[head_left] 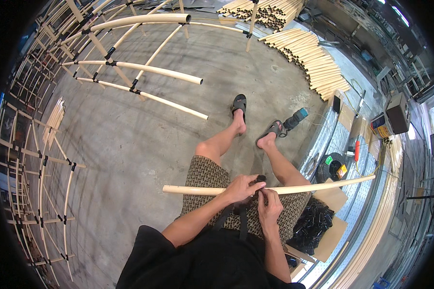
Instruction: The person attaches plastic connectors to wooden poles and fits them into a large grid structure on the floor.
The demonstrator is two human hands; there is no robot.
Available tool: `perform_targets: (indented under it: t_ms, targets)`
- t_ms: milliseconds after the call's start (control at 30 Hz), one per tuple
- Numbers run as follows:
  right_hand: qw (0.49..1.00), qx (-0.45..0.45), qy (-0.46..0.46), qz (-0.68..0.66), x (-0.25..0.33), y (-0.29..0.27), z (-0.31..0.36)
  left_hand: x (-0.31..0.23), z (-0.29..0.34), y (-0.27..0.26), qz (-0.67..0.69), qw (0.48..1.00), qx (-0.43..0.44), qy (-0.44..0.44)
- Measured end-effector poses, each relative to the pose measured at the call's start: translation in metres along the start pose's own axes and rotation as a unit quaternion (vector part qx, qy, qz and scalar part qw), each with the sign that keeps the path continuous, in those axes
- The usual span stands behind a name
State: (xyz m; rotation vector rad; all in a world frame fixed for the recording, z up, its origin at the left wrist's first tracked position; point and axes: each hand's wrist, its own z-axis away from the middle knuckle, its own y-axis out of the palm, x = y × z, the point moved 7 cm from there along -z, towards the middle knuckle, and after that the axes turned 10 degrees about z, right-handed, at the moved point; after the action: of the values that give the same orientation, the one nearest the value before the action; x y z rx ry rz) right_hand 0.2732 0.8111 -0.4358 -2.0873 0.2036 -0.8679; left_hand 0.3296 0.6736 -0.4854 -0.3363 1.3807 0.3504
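Note:
A long cream-coloured pipe [318, 188] lies crosswise over my lap. At its middle sits a black pipe joint [260, 178], largely covered by my fingers. My left hand [239, 189] is closed, its thumb and fingers pinching the joint from the left and resting along the pipe. My right hand [270, 207] is closed too, fingertips pressed to the joint from below and right. Whether the joint fully wraps the pipe, I cannot tell. Beside my right thigh, an open cardboard box [336, 235] holds many black joints [313, 224].
Pipe frames with black joints [135, 72] stand ahead and to the left. Stacked cream pipes [308, 58] lie at the far right. A teal and black power tool [296, 118] rests near my right foot. Right of me are a black spool [331, 167] and a red-handled tool [357, 151].

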Motion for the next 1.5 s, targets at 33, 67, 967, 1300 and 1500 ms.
perform_targets:
  t_ms: [33,67,967,1300,1500]
  targets:
    - [1.000,-0.002,-0.009,0.005,-0.001,0.001,0.001,-0.002,0.001,-0.001,0.001,1.000,0.001,-0.015]
    - [1.000,-0.004,-0.018,0.009,-0.002,0.002,0.003,-0.003,0.001,-0.001,0.003,1.000,-0.001,-0.014]
    - [0.999,-0.034,-0.004,0.002,-0.008,0.001,0.003,-0.001,-0.003,-0.002,-0.009,0.999,-0.004,-0.038]
    - [0.999,-0.047,-0.011,-0.014,-0.006,0.000,0.000,0.001,-0.003,0.000,0.019,0.999,-0.006,-0.048]
    - [0.999,-0.043,-0.007,0.011,-0.004,-0.002,-0.001,-0.006,-0.003,0.001,0.011,0.999,0.001,-0.049]
